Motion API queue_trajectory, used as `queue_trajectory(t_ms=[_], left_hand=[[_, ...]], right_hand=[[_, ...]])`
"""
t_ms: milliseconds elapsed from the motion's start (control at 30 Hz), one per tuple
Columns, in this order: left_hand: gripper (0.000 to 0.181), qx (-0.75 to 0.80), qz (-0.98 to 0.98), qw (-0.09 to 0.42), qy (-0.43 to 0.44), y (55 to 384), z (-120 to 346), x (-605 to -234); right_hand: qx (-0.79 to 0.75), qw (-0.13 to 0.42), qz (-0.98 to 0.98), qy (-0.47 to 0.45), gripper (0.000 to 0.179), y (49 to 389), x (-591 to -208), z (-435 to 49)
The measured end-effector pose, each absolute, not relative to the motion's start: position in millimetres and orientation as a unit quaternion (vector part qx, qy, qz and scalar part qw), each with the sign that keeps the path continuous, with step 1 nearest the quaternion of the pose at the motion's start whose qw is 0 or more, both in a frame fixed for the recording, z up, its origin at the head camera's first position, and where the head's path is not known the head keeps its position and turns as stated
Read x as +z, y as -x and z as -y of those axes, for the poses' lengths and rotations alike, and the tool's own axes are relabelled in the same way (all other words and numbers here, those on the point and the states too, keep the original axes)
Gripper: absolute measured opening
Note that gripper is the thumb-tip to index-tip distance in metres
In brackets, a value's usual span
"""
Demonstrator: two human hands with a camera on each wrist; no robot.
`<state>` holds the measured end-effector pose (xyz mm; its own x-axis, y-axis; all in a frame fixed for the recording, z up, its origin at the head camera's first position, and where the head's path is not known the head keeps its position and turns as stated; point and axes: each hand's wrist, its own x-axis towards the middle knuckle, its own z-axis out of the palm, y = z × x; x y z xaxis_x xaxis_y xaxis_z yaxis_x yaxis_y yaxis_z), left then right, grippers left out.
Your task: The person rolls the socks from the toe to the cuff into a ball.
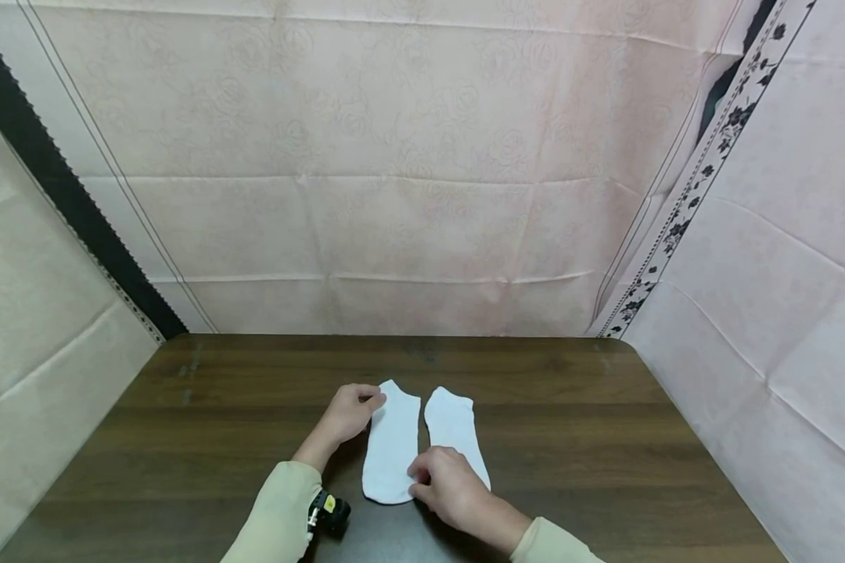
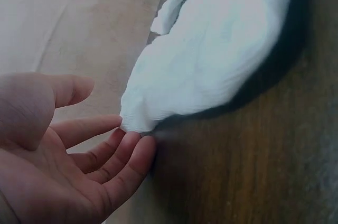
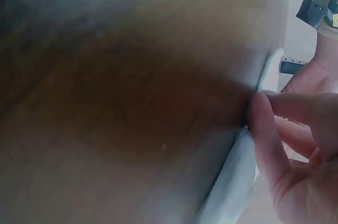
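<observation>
Left sock: here it is, a white ankle sock (image 1: 393, 438) laid flat on the wood-grain table (image 1: 605, 453), ribbed cuff (image 2: 140, 115) at the far end, rounded toe (image 1: 385, 489) towards the person.
Right sock: its match (image 1: 453, 426) lies just alongside, a narrow strip of table showing between the two higher up, part of it hidden behind the right hand.
Weight and feel: light, by the look of it, soft and floppy, nothing fragile; thin knit like this should bend and ruck readily, and a sideways push could well slide it over the smooth wood.
Best hold: the cuff at one end and the toe edge at the other, I'd say, with a light pinch at each so the cloth stays flat.
Left hand: right there at the cuff (image 1: 348, 413), fingertips touching the ribbed edge, thumb standing well apart from them, so no pinch here.
Right hand: down at the toe end (image 1: 452, 485), thumb and forefinger brought close together, seemingly nipping the left sock's inner edge; how much cloth sits between them I cannot tell.
</observation>
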<state>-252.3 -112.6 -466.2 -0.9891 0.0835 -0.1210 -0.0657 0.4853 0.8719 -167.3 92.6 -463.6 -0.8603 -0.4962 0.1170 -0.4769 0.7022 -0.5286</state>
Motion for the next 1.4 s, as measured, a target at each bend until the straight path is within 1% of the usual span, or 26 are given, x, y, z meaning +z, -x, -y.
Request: queue_trajectory(t_ms=[100,333,467,633,800,1033,1267,1400], left_hand=[[0.036,0.509,-0.858,0.068,-0.007,252,112,-465],[0.033,0.520,-0.852,0.055,-0.008,251,110,-463],[0.032,0.544,-0.838,0.047,0.004,250,109,-462],[0.025,0.585,-0.810,0.021,0.033,251,104,-462],[0.019,0.606,-0.793,-0.003,0.051,254,102,-465],[0.027,0.620,-0.782,0.007,0.062,256,104,-468],[0.017,0.618,-0.783,0.009,0.071,254,107,-469],[0.017,0.621,-0.780,0.009,0.075,253,108,-468]], right_hand=[[-0.268,0.005,-0.925,0.270,0.010,167,-464,-92],[-0.268,0.003,-0.924,0.273,0.011,166,-466,-92],[-0.275,-0.014,-0.920,0.280,0.012,166,-467,-94],[-0.293,-0.029,-0.914,0.280,0.014,165,-467,-96],[-0.321,-0.022,-0.904,0.280,0.016,164,-465,-97],[-0.344,-0.019,-0.899,0.272,0.016,161,-465,-98],[-0.364,-0.013,-0.894,0.259,0.012,160,-465,-98],[-0.386,-0.012,-0.887,0.254,0.014,159,-466,-97]])
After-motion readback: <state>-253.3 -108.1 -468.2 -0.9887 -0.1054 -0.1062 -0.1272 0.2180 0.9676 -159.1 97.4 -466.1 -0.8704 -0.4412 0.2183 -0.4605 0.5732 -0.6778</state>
